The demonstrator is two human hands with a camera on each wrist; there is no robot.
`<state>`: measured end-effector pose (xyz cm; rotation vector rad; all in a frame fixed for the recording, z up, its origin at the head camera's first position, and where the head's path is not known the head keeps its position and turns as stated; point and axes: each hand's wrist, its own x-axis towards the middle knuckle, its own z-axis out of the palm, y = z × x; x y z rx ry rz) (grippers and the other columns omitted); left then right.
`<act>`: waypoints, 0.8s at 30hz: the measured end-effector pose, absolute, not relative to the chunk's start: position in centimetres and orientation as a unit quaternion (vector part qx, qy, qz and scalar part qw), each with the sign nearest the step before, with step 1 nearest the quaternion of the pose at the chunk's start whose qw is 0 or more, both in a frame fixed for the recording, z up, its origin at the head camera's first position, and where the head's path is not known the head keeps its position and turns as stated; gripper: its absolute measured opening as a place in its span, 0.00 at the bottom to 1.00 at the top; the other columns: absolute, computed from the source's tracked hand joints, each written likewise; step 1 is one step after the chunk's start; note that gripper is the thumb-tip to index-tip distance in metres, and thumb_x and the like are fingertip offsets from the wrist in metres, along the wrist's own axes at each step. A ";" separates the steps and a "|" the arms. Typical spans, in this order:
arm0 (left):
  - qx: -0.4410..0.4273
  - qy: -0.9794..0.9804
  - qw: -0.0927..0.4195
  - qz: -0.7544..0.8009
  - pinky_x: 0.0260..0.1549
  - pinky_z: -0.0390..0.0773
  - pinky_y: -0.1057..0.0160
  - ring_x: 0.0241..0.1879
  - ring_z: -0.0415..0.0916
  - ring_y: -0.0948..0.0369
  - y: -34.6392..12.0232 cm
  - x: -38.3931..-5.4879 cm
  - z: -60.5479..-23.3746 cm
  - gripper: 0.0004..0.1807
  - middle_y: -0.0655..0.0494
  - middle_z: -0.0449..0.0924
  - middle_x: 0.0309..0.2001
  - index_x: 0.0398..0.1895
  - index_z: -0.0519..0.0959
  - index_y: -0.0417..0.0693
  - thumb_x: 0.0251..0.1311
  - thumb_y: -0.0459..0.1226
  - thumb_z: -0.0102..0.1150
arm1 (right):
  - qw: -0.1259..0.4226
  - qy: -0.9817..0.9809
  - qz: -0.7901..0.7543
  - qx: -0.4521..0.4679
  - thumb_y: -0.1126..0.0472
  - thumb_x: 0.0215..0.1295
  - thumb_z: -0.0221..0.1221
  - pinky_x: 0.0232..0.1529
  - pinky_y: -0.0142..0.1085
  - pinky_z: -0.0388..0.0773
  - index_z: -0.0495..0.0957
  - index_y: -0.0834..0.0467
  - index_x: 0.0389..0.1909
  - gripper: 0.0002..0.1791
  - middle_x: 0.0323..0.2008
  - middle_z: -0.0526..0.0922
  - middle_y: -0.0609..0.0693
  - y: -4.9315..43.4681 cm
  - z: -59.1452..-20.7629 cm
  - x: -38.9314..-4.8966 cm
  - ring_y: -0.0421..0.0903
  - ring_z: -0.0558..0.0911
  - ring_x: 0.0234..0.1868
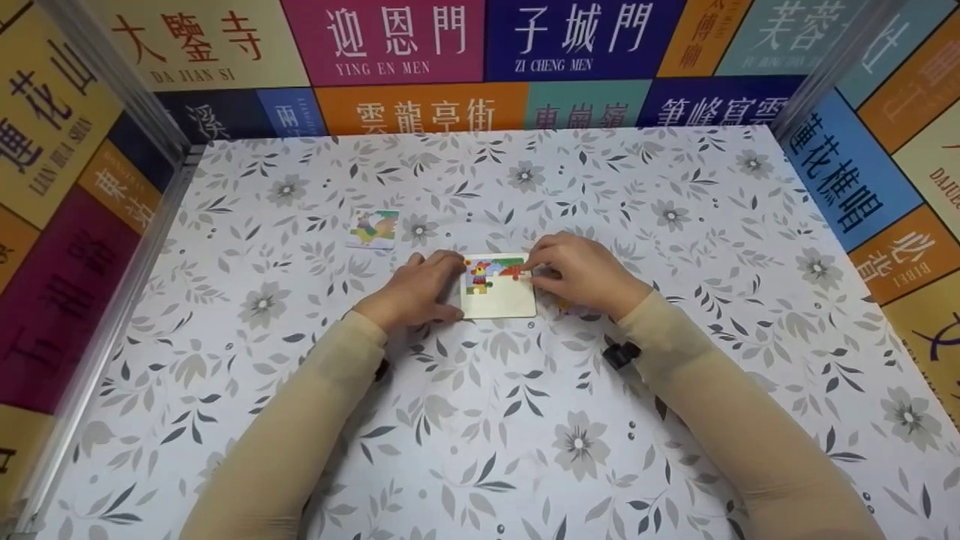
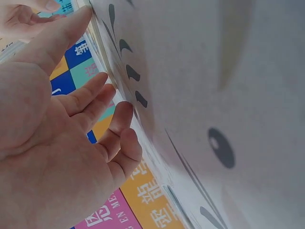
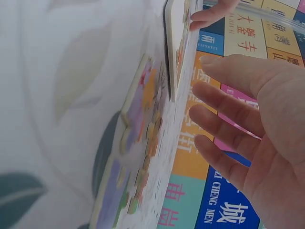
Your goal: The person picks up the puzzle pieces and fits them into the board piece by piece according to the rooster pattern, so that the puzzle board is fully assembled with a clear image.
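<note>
A cream puzzle board (image 1: 499, 306) lies on the patterned table, with colourful jigsaw pieces (image 1: 478, 277) along its upper part. My left hand (image 1: 416, 289) rests at the board's left side, its thumb by the lower corner and fingertips by the upper one. In the left wrist view the thumb reaches out along the board's edge and the other fingers bend loosely. My right hand (image 1: 585, 274) touches the upper right of the board, fingertips at a red and green puzzle piece (image 1: 512, 268). Loose puzzle pieces (image 3: 143, 119) lie under the right hand, mostly hidden in the head view.
A small picture card (image 1: 373, 229) with a colourful bird lies beyond my left hand. Panels with large printed characters (image 1: 420, 37) stand along the table's back and sides. The white tabletop (image 1: 480, 420) has grey leaves and flowers.
</note>
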<state>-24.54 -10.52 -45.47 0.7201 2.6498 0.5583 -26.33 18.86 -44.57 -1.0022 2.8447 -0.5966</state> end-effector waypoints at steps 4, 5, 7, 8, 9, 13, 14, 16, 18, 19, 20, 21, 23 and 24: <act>0.253 0.934 0.168 0.189 0.67 0.66 0.46 0.65 0.63 0.44 -10.6 -24.5 -45.6 0.43 0.52 0.59 0.78 0.76 0.64 0.48 0.61 0.47 0.72 | 0.035 0.928 -0.199 -0.313 0.55 0.70 0.66 0.55 0.48 0.79 0.89 0.52 0.48 0.11 0.50 0.86 0.48 19.6 -44.7 -26.4 0.49 0.83 0.51; 0.254 0.934 0.167 0.187 0.67 0.66 0.45 0.66 0.63 0.44 -10.6 -24.5 -45.6 0.43 0.52 0.59 0.78 0.76 0.64 0.48 0.60 0.48 0.72 | 0.034 0.929 -0.199 -0.311 0.55 0.71 0.65 0.56 0.48 0.79 0.89 0.53 0.48 0.11 0.50 0.86 0.49 19.8 -44.7 -26.4 0.49 0.83 0.52; 0.256 0.935 0.166 0.179 0.67 0.66 0.45 0.66 0.63 0.44 -10.6 -24.6 -45.6 0.43 0.52 0.59 0.78 0.76 0.64 0.49 0.61 0.48 0.72 | 0.031 0.931 -0.198 -0.305 0.55 0.72 0.63 0.57 0.49 0.79 0.89 0.54 0.49 0.11 0.50 0.86 0.49 20.2 -44.7 -26.4 0.50 0.83 0.53; 0.257 0.936 0.165 0.175 0.66 0.66 0.45 0.66 0.63 0.44 -10.6 -24.6 -45.6 0.43 0.52 0.59 0.78 0.76 0.64 0.49 0.61 0.48 0.72 | 0.029 0.932 -0.197 -0.303 0.55 0.73 0.62 0.58 0.49 0.79 0.89 0.54 0.49 0.12 0.50 0.86 0.50 20.5 -44.7 -26.5 0.50 0.83 0.53; 0.259 0.936 0.164 0.172 0.66 0.67 0.45 0.66 0.63 0.44 -10.5 -24.6 -45.6 0.43 0.52 0.59 0.78 0.76 0.64 0.49 0.61 0.48 0.72 | 0.027 0.933 -0.198 -0.301 0.55 0.74 0.62 0.59 0.50 0.78 0.88 0.54 0.50 0.12 0.51 0.86 0.51 20.7 -44.7 -26.5 0.51 0.83 0.55; 0.260 0.938 0.160 0.165 0.65 0.67 0.45 0.66 0.64 0.44 -10.5 -24.7 -45.5 0.42 0.51 0.60 0.78 0.76 0.65 0.49 0.61 0.48 0.72 | 0.027 0.936 -0.202 -0.288 0.55 0.76 0.59 0.63 0.52 0.76 0.87 0.55 0.54 0.15 0.53 0.86 0.52 21.4 -44.4 -26.7 0.53 0.82 0.58; 0.260 0.938 0.159 0.164 0.65 0.68 0.45 0.66 0.64 0.44 -10.5 -24.7 -45.5 0.43 0.51 0.60 0.78 0.76 0.65 0.48 0.61 0.48 0.72 | 0.028 0.937 -0.202 -0.284 0.54 0.76 0.59 0.64 0.52 0.76 0.86 0.55 0.55 0.15 0.54 0.86 0.53 21.5 -44.4 -26.7 0.53 0.82 0.59; 0.260 0.938 0.159 0.165 0.65 0.67 0.45 0.66 0.64 0.44 -10.4 -24.7 -45.5 0.43 0.51 0.60 0.78 0.76 0.65 0.48 0.61 0.48 0.72 | 0.033 0.939 -0.200 -0.278 0.54 0.76 0.59 0.65 0.53 0.74 0.86 0.55 0.57 0.16 0.57 0.85 0.54 21.9 -44.3 -26.7 0.55 0.81 0.61; 0.258 0.938 0.162 0.166 0.66 0.67 0.45 0.66 0.64 0.44 -10.4 -24.7 -45.5 0.43 0.51 0.60 0.78 0.76 0.65 0.49 0.61 0.48 0.72 | 0.035 0.940 -0.198 -0.276 0.55 0.75 0.60 0.65 0.53 0.74 0.86 0.55 0.57 0.16 0.58 0.85 0.55 22.2 -44.4 -26.7 0.55 0.80 0.62; 0.258 0.938 0.161 0.167 0.65 0.68 0.45 0.65 0.64 0.44 -10.4 -24.6 -45.5 0.42 0.51 0.60 0.78 0.76 0.65 0.49 0.61 0.48 0.72 | 0.034 0.940 -0.196 -0.277 0.55 0.74 0.61 0.64 0.53 0.75 0.86 0.55 0.56 0.16 0.58 0.84 0.54 22.4 -44.4 -26.6 0.55 0.81 0.61; 0.258 0.938 0.160 0.169 0.65 0.68 0.45 0.65 0.64 0.43 -10.4 -24.6 -45.5 0.42 0.52 0.60 0.78 0.75 0.65 0.49 0.60 0.48 0.72 | 0.033 0.940 -0.195 -0.278 0.56 0.73 0.62 0.63 0.52 0.76 0.86 0.55 0.56 0.15 0.57 0.84 0.54 22.5 -44.5 -26.6 0.54 0.81 0.60; 0.258 0.938 0.160 0.171 0.65 0.68 0.45 0.64 0.65 0.43 -10.3 -24.6 -45.5 0.42 0.52 0.60 0.78 0.75 0.65 0.49 0.60 0.48 0.73 | 0.031 0.940 -0.194 -0.280 0.56 0.73 0.63 0.63 0.52 0.76 0.86 0.56 0.55 0.15 0.56 0.85 0.54 22.6 -44.5 -26.6 0.54 0.81 0.60; 0.258 0.937 0.159 0.173 0.64 0.69 0.44 0.63 0.65 0.43 -10.3 -24.6 -45.5 0.42 0.52 0.60 0.77 0.75 0.66 0.49 0.60 0.48 0.73 | 0.026 0.938 -0.194 -0.286 0.57 0.71 0.64 0.59 0.51 0.79 0.87 0.55 0.53 0.13 0.53 0.85 0.52 22.8 -44.7 -26.6 0.52 0.82 0.57; 0.258 0.937 0.158 0.174 0.64 0.69 0.44 0.63 0.65 0.43 -10.3 -24.5 -45.5 0.42 0.52 0.61 0.77 0.75 0.66 0.49 0.60 0.48 0.73 | 0.024 0.937 -0.193 -0.290 0.57 0.71 0.65 0.58 0.50 0.79 0.88 0.56 0.52 0.12 0.52 0.85 0.52 23.0 -44.8 -26.6 0.52 0.83 0.55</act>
